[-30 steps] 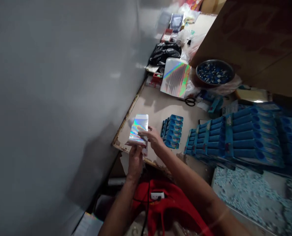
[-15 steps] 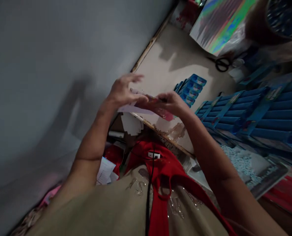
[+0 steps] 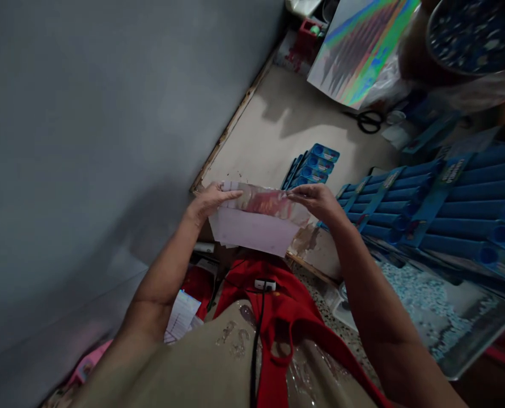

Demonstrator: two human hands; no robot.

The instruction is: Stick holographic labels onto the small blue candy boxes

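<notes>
Between my hands is a clear plastic packet (image 3: 266,202) with a red-pink patch in it, its upper edge stretched sideways. A pale lilac-white sheet (image 3: 252,231) hangs below it; I cannot tell whether the two are joined. My left hand (image 3: 209,202) grips the packet's left end, thumb lying along the front. At the upper right corner, my right hand (image 3: 318,201) pinches the edge between thumb and fingers. Just beyond the packet, a small stack of blue tubular boxes (image 3: 314,164) stands on the pale table (image 3: 252,136).
Long rows of blue tube packs (image 3: 439,198) fill the right side. Black scissors (image 3: 369,120) and a shiny rainbow sheet (image 3: 358,51) lie farther back, beside a tub of dark pieces (image 3: 469,37). A tray of light-blue bits (image 3: 422,306) sits at right. The grey wall (image 3: 86,113) bounds the left.
My hands have moved apart and lower. The packet has turned from edge-on to facing me, with the pale sheet now spread below. My left fingers, earlier raised and spread, have closed onto its end.
</notes>
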